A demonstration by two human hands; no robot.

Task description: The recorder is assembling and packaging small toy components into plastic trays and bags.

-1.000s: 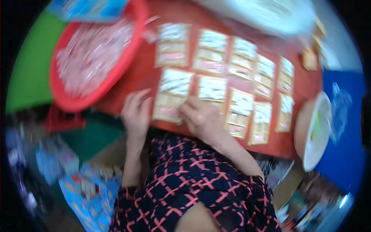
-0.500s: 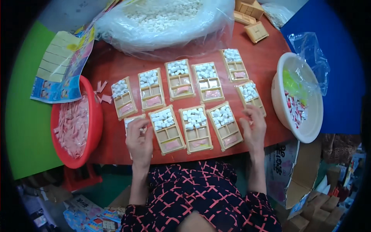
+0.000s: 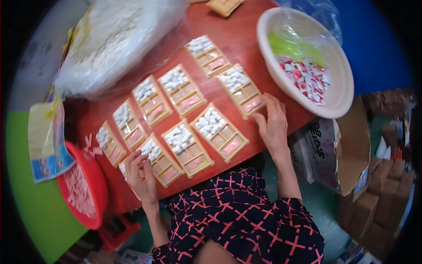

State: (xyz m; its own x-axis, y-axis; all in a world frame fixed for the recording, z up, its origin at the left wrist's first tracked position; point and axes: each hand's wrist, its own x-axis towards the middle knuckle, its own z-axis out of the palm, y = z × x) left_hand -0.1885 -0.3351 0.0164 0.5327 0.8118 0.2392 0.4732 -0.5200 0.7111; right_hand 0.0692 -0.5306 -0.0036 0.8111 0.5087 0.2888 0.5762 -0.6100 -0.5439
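My right hand (image 3: 273, 123) is at the near end of a tan compartment tray (image 3: 242, 91), thumb and fingers on either side of its corner. White cubes fill that tray's far section, and a pink packet (image 3: 252, 104) lies in its near one. My left hand (image 3: 141, 178) is over another tray (image 3: 122, 170), mostly covering it. Its fingers are curled, and whatever they hold is hidden. Beside it is a tray (image 3: 165, 169) with white cubes and a pink packet over something yellow-green. Several similar trays stand in two slanting rows between my hands.
A red basin (image 3: 97, 193) of pink packets stands at the left, beneath a printed sheet (image 3: 46, 141). At the right, a white basin (image 3: 347, 90) holds red-and-white packets and green ones. A plastic-lined heap of white cubes (image 3: 116, 39) lies far left. An open carton (image 3: 351, 154) stands below the table (image 3: 239, 24).
My view has swung right and tilted. My right hand has come down to the near end of its tray. My left hand stays curled over the near-left tray.
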